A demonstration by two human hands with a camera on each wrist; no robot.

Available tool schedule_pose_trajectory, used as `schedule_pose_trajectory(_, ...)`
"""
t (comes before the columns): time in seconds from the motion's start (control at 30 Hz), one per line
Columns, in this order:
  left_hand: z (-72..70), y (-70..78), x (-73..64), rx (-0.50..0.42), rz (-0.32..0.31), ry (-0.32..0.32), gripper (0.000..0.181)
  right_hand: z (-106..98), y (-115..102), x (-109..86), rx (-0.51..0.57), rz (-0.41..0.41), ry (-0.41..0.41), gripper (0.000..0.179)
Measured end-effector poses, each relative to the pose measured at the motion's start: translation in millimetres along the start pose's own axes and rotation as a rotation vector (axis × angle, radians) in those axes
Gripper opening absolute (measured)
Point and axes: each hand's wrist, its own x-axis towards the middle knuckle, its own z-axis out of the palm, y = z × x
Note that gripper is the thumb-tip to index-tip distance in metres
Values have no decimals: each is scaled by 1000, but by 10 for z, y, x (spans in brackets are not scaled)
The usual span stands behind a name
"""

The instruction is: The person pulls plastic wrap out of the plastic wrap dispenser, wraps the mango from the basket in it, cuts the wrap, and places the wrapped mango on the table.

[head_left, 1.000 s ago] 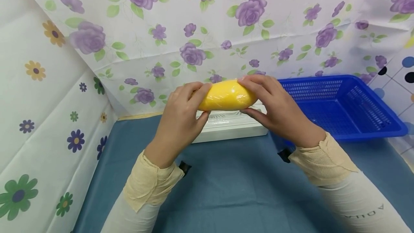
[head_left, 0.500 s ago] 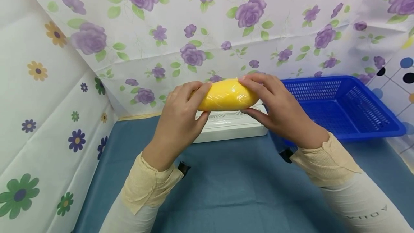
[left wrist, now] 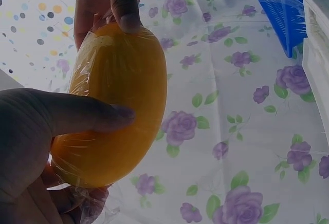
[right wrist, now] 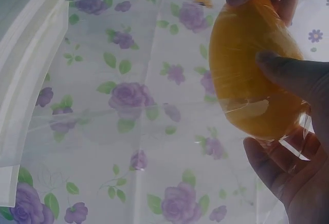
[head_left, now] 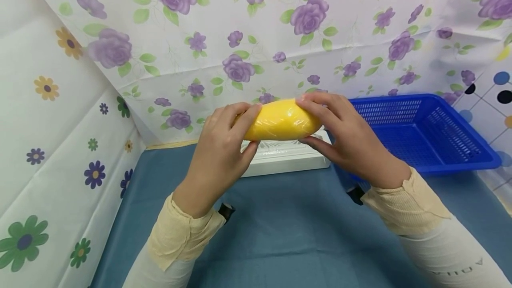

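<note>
A smooth, bright yellow oval object point(head_left: 282, 120) wrapped in shiny clear plastic film is held level in the air between both hands. My left hand point(head_left: 220, 146) grips its left end, thumb on the near side and fingers round the far side. At the other end, my right hand point(head_left: 346, 134) holds it in the same way. In the left wrist view the left thumb point(left wrist: 97, 113) presses along the yellow object point(left wrist: 133, 80), and loose film bunches at its lower end. The right wrist view has the right thumb point(right wrist: 288, 72) lying on the wrapped surface point(right wrist: 241, 54).
Behind the hands, a white box-like piece with a carved pattern point(head_left: 290, 161) lies on the blue-green tablecloth point(head_left: 276, 221). A blue perforated basket point(head_left: 436, 146) stands at the right. Flower-printed sheets point(head_left: 168, 74) hang along the back and left.
Both hands and the yellow object have sunk very slightly. The grip stays the same, and the basket and white piece keep their places.
</note>
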Motion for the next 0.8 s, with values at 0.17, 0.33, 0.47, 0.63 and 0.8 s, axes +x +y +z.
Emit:
schedule_pose_trajectory(0.17, -24, 25, -24, 4, 6, -2, 59, -16, -30, -18, 2, -5, 4, 85)
schedule_pose_trajectory(0.33, -55, 54, -46, 5, 14, -6, 60, -39, -54, -32, -5, -8, -6, 84)
schedule_pose_trajectory(0.47, -75, 68, -57, 13, 17, -14, 60, -57, -67, -47, -13, -3, -21, 82)
schedule_pose_trajectory(0.63, -117, 90, -94, 9, 20, -38, 60, -74, -106, -95, -6, -4, -40, 84)
schedule_pose_trajectory(0.8, -162, 127, -141, 15, 23, -95, 60, -91, -158, -178, 15, -1, -71, 82)
